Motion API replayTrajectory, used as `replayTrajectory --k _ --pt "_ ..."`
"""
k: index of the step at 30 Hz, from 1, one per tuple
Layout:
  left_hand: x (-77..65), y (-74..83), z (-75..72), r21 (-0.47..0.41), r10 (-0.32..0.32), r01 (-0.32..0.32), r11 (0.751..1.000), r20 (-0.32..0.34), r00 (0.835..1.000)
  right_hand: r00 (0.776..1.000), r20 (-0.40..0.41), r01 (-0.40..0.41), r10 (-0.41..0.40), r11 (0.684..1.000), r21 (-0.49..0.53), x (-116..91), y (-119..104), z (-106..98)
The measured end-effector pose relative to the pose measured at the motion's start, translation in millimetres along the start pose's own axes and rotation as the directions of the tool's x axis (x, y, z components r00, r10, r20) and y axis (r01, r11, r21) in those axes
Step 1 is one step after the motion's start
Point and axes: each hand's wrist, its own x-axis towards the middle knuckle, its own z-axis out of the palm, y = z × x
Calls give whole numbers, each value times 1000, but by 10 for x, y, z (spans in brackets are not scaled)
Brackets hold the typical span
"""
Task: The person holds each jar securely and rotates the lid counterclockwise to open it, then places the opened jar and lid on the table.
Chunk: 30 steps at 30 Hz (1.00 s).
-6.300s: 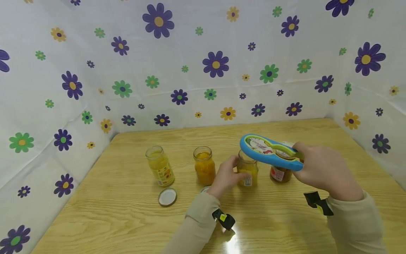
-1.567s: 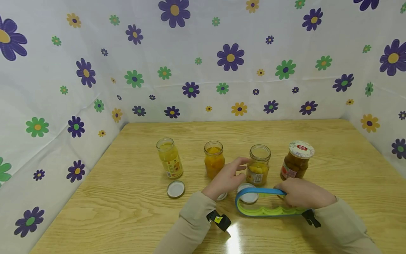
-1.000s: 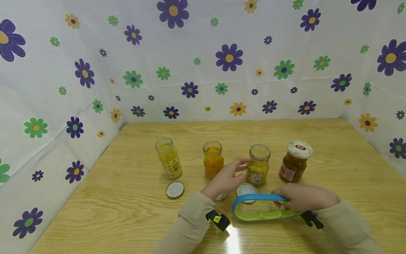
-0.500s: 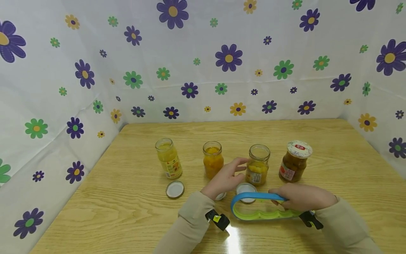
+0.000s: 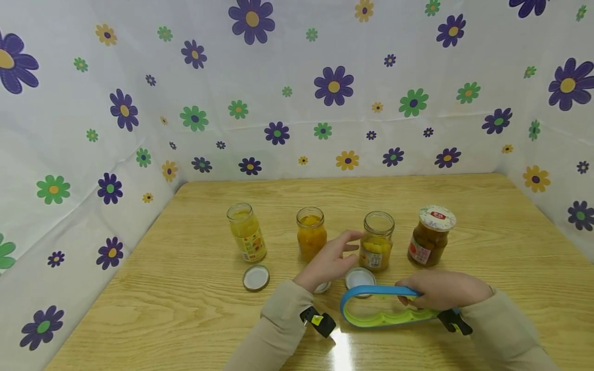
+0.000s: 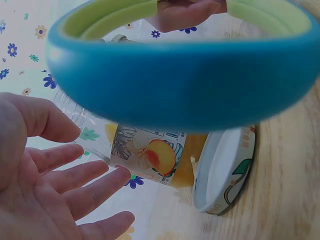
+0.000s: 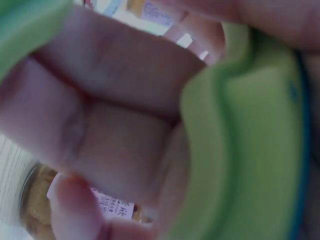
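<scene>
My right hand (image 5: pixel 443 288) grips a blue and green jar opener (image 5: pixel 378 290) low over the table, its wide loop pointing left. Beside the third jar (image 5: pixel 375 257), an uncapped glass one with yellow fruit low inside, is my left hand (image 5: pixel 331 260). Its fingers are loosely spread, with fingertips right at the glass. A lid (image 5: pixel 360 277) lies upturned in front of that jar, partly behind the opener. In the left wrist view, the opener's blue band (image 6: pixel 180 82) crosses in front of the peach-labelled jar (image 6: pixel 150 155).
To the left stand two uncapped jars, a tall yellow one (image 5: pixel 247 234) and an orange one (image 5: pixel 312 237). One lid (image 5: pixel 256 277) lies before the tall jar; another (image 5: pixel 322 288) is mostly under my left wrist. A brown jar (image 5: pixel 429 239) at right wears its white lid.
Since the oldest frame, my right hand has lowered the opener from above the jars, and the lid in its loop now lies on the table. My left hand has loosened from the third jar.
</scene>
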Motion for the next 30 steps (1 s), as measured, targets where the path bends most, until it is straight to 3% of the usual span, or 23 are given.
replayTrajectory --k 4,10,15,22,25,30 --pt "3 0 -1 0 0 0 1000 -5 1000 1000 -17 -15 15 999 -49 -13 -10 3" --pt "8 -4 1 1 -3 3 1000 -8 1000 998 -43 -36 35 999 -14 -10 -8 0" --pt "10 3 2 6 -10 10 1000 -9 1000 994 -113 1 -8 998 -68 -9 -10 -34" --pt "9 13 -6 -2 -6 6 1000 -2 1000 941 -323 6 -104 957 -290 -82 -79 -139" --pt "6 3 -14 -9 9 -9 1000 -2 1000 924 -359 -1 -132 938 -347 -116 -104 -184" --pt "15 -23 -10 1 7 -7 1000 1 1000 908 -395 -8 -139 937 -348 -178 -133 -271"
